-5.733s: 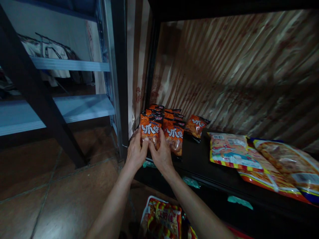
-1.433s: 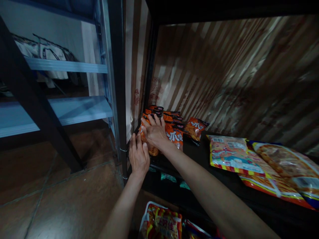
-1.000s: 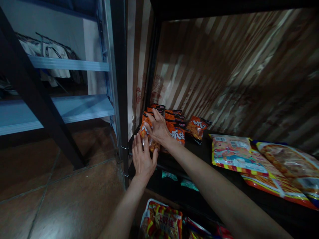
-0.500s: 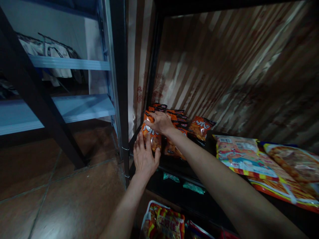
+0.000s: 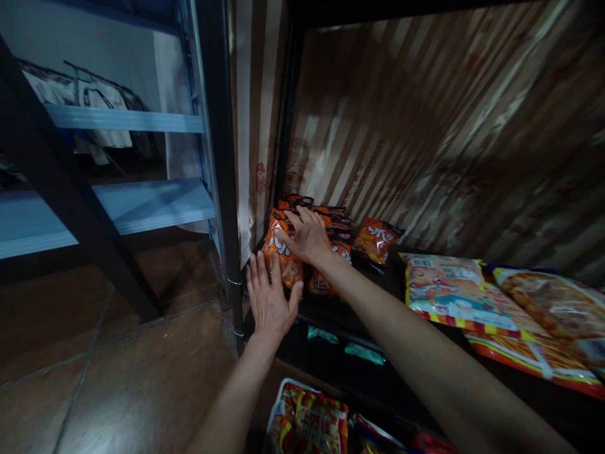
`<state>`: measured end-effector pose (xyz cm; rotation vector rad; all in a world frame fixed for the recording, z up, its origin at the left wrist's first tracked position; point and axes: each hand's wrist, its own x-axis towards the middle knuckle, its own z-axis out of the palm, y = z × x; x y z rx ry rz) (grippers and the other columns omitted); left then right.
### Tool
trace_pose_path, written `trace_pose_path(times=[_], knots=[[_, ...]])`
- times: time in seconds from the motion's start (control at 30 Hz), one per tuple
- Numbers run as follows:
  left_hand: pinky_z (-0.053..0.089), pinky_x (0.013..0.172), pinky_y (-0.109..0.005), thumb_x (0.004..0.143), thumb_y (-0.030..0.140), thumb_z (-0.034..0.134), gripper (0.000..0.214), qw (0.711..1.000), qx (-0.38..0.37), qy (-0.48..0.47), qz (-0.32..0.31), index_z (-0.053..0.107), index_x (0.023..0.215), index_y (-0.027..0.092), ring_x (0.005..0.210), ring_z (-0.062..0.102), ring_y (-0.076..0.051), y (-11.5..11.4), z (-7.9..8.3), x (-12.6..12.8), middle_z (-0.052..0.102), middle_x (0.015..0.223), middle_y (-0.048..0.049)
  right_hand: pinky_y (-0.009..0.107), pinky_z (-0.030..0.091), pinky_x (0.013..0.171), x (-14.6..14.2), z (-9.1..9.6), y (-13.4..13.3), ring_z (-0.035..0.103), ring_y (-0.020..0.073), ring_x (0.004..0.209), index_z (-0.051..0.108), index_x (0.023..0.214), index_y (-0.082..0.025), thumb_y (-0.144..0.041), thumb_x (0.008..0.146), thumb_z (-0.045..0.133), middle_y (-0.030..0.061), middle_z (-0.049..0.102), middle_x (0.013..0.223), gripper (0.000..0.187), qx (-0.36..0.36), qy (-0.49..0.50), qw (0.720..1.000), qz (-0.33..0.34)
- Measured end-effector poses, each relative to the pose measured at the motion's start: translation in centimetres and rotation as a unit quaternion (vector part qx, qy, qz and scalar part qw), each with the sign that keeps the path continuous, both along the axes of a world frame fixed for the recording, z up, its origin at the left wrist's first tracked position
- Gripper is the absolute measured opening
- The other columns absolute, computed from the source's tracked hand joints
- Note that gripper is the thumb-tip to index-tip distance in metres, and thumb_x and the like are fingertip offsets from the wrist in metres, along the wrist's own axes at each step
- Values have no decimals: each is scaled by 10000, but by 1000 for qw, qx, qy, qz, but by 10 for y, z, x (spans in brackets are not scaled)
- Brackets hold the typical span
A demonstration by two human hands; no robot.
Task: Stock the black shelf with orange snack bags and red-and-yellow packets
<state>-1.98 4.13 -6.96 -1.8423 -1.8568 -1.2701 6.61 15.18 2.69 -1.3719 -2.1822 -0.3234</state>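
Spread wide, left hand point(image 5: 271, 306) touches the bag point(image 5: 285, 267), just right of the post point(image 5: 224, 157); right hand point(image 5: 309, 239), farther from the post, covers the bag's upper right, pinch undetermined. Step appears to be straightening; next calls for light, even pressure.

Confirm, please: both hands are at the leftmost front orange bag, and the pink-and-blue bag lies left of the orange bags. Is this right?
Not quite: the head view shows the pink-and-blue bag lying right of the orange bags. The left hand and right hand are indeed at the leftmost front orange bag.
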Motion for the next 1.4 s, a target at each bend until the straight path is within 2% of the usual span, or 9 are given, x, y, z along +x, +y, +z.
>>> trace_pose_path(times=[0.13, 0.27, 0.4, 0.53, 0.73, 0.8, 0.9, 1.1, 1.4], knots=[[211, 1138, -553, 849, 423, 545, 726, 1000, 12, -2, 5, 289, 1459, 122, 1449, 118, -337, -2, -3, 1, 229, 1545, -198, 511, 299, 1069, 6, -2, -5, 374, 350, 1335, 484, 1374, -167, -556, 879, 466, 188, 405, 1461, 629, -18, 1, 1000, 4], [277, 1116, -525, 854, 430, 533, 709, 1000, 7, 5, 7, 304, 1455, 130, 1443, 158, -332, -3, -4, 1, 253, 1537, -197, 475, 338, 1070, 7, -5, -2, 382, 337, 1339, 477, 1373, -121, -503, 888, 477, 205, 384, 1467, 617, -34, 6, 999, 24], [334, 1093, -493, 870, 410, 518, 674, 1000, -5, 5, 4, 321, 1450, 129, 1435, 192, -331, 0, 0, 0, 272, 1528, -200, 473, 362, 1064, 3, -4, 2, 387, 330, 1340, 507, 1341, -94, -471, 894, 470, 213, 386, 1462, 585, -13, 30, 998, 48], [313, 1110, -492, 882, 399, 503, 648, 1000, -3, 12, -11, 324, 1452, 147, 1437, 186, -323, 4, 4, -3, 290, 1527, -175, 468, 347, 1072, 2, -3, 5, 373, 341, 1343, 527, 1320, -73, -444, 896, 470, 227, 370, 1464, 566, 8, 44, 999, 30], [349, 1084, -495, 883, 400, 490, 653, 999, -45, 19, -11, 299, 1467, 178, 1384, 320, -326, 5, 7, -3, 311, 1520, -163, 458, 356, 1054, 3, -3, 10, 461, 307, 1267, 551, 1292, -100, -446, 912, 432, 177, 555, 1321, 528, -1, 16, 998, 53], [324, 1094, -520, 881, 398, 496, 646, 999, -46, 25, -3, 312, 1461, 182, 1387, 309, -337, 5, 7, -3, 309, 1520, -169, 448, 368, 1041, 4, -3, 9, 483, 298, 1245, 538, 1305, -109, -443, 915, 428, 170, 561, 1318, 525, -8, 12, 999, 50], [298, 1100, -544, 877, 391, 505, 636, 999, -39, 24, 7, 330, 1451, 179, 1404, 269, -347, 6, 8, -5, 300, 1520, -183, 444, 347, 1057, 5, -3, 4, 444, 303, 1279, 502, 1345, -109, -456, 907, 447, 180, 500, 1381, 562, -4, 14, 999, 39], [322, 1098, -515, 893, 405, 481, 658, 999, -42, 31, -14, 284, 1462, 140, 1386, 324, -317, 8, 8, -7, 322, 1500, -217, 457, 316, 1081, 6, -6, 1, 394, 298, 1312, 496, 1351, -99, -466, 906, 448, 187, 481, 1397, 579, -6, 13, 999, 42], [294, 1105, -545, 897, 357, 493, 636, 998, -38, 40, -22, 289, 1457, 134, 1433, 177, -347, 7, 4, -7, 208, 1540, -234, 513, 266, 1089, 7, -11, -4, 270, 333, 1392, 502, 1352, -139, -522, 894, 446, 188, 376, 1478, 600, 34, 11, 999, 33]])
